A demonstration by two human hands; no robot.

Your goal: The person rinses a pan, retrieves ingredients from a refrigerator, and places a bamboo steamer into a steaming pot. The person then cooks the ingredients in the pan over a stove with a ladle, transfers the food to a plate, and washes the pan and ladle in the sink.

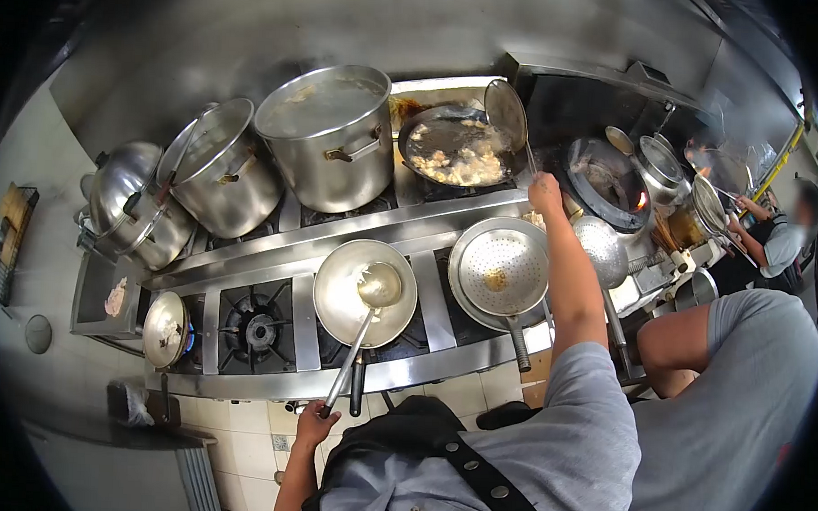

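Observation:
My left hand (316, 423) is closed round the handle of a ladle (379, 285), whose bowl rests in a pale pan (336, 315) on the front burners. Reaching to the back right, my right hand (545, 194) grips the handle of a round strainer (506, 112). The strainer is tilted at the right rim of a dark wok (412, 165). Pale food pieces (471, 160) lie in the dark liquid of that wok. Below my right hand, a perforated colander (508, 268) with a spring-like handle sits over another pan.
Tall pots (330, 182) stand along the back left. A small pan (164, 329) sits over a blue flame at the front left. Flame shows beside a dark wok (604, 179) at right. Another person (787, 246) works at far right; a nearer person's sleeve (756, 335) is beside me.

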